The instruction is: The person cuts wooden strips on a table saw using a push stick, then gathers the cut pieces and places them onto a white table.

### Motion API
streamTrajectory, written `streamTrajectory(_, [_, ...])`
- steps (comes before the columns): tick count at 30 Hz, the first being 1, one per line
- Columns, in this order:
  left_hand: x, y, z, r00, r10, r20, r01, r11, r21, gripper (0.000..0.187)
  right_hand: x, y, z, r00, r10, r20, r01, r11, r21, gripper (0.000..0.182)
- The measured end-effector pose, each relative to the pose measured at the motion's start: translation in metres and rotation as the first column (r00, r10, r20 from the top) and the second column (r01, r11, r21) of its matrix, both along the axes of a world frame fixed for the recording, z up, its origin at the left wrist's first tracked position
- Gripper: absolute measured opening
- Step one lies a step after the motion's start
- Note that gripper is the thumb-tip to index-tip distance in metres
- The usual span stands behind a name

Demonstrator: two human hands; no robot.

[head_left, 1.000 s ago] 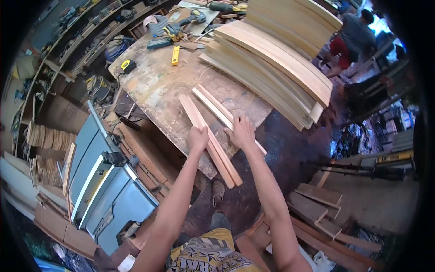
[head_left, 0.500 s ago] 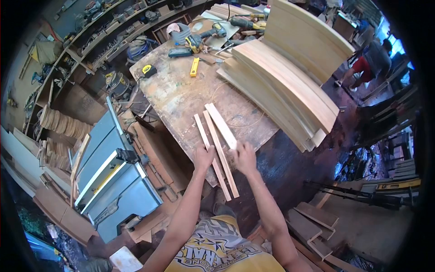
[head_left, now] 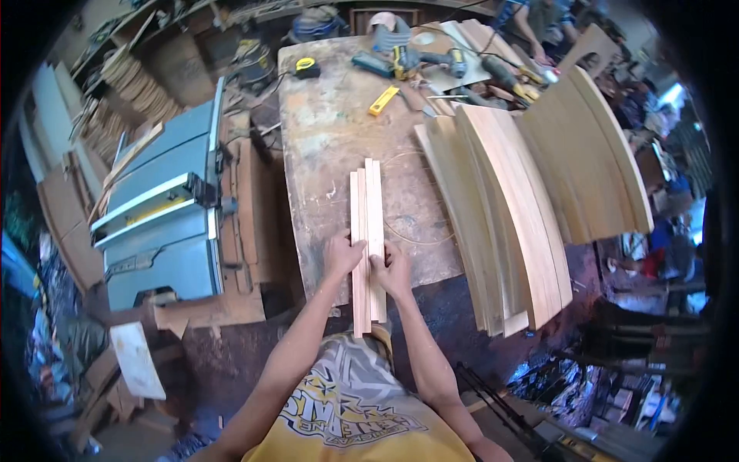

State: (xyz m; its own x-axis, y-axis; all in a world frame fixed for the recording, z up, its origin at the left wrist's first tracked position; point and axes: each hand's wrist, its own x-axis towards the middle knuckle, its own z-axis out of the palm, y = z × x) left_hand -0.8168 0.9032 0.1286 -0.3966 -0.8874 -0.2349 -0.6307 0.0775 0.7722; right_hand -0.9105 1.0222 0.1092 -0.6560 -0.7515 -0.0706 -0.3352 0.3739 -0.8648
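Observation:
Several narrow wooden strips (head_left: 373,204) lie side by side in a close bundle, pointing away from me, their near ends sticking out past the workbench's front edge. My left hand (head_left: 343,255) is closed around the bundle's left side, the thumb lying across the wood. On the opposite side my right hand (head_left: 393,269) grips the same strips, its thumb along the outer one. Beneath them is the worn wooden workbench (head_left: 319,146). Right of the strips stand curved wooden panels (head_left: 512,200), apart from both hands.
A blue-grey table saw (head_left: 165,208) stands to the left. On the bench's far side are a tape measure (head_left: 306,68), a yellow square (head_left: 383,100) and a cordless drill (head_left: 404,63). A larger curved panel (head_left: 589,162) leans at right. Another person's arm (head_left: 531,35) shows at the back.
The strips, spread apart before, are now drawn together into one bundle between both hands. My view has turned, so the bench and saw sit differently in it.

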Motion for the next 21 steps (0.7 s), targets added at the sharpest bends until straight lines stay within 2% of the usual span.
streamTrajectory(2, [0.003,0.005,-0.021,0.980,0.069,-0.187,-0.035,0.983,0.179,0.022,0.005,0.004,0.011,1.000,-0.016,-0.005,0.015,0.993,-0.113,0.046])
streamTrajectory(3, [0.007,0.009,-0.033,0.953,0.124,-0.275,-0.054,0.967,0.249,0.022,0.007,0.007,0.008,0.979,0.039,0.201,-0.021,0.996,-0.090,0.057])
streamTrajectory(4, [0.013,0.013,-0.033,0.914,0.187,-0.359,-0.070,0.947,0.314,0.023,0.013,0.006,0.011,0.971,0.059,0.230,-0.021,0.986,-0.166,0.059])
streamTrajectory(6, [0.020,0.018,-0.021,0.847,0.360,-0.392,-0.133,0.856,0.499,0.023,0.030,0.005,0.020,0.949,0.099,0.299,-0.002,0.951,-0.310,0.062])
streamTrajectory(7, [0.021,0.019,-0.015,0.799,0.442,-0.408,-0.146,0.800,0.581,0.024,0.029,0.006,0.022,0.830,0.184,0.527,-0.019,0.953,-0.302,0.068])
streamTrajectory(10, [0.038,0.023,-0.002,0.675,0.497,-0.545,-0.047,0.767,0.640,0.028,0.038,0.003,0.025,0.786,0.269,0.557,-0.047,0.924,-0.379,0.069])
streamTrajectory(11, [0.049,0.029,0.011,0.567,0.540,-0.622,0.005,0.753,0.658,0.027,0.038,0.004,0.029,0.773,0.353,0.527,-0.130,0.901,-0.413,0.071])
streamTrajectory(14, [0.099,0.041,0.038,0.360,0.659,-0.660,-0.025,0.714,0.699,0.030,0.060,-0.004,0.070,0.580,0.493,0.648,-0.254,0.866,-0.431,0.076])
streamTrajectory(17, [0.161,0.055,0.059,0.274,0.659,-0.701,-0.197,0.752,0.629,0.032,0.113,-0.013,0.068,0.481,0.596,0.643,-0.394,0.802,-0.449,0.079])
streamTrajectory(18, [0.186,0.060,0.052,0.209,0.706,-0.676,-0.293,0.705,0.646,0.032,0.139,-0.019,0.071,0.423,0.635,0.646,-0.453,0.766,-0.456,0.080])
streamTrajectory(20, [0.240,0.075,0.056,0.053,0.710,-0.703,-0.365,0.669,0.648,0.034,0.190,-0.022,0.086,0.314,0.687,0.655,-0.561,0.691,-0.456,0.081])
streamTrajectory(21, [0.271,0.083,0.054,0.022,0.716,-0.697,-0.453,0.629,0.632,0.035,0.217,-0.026,0.089,0.238,0.713,0.660,-0.614,0.636,-0.466,0.083])
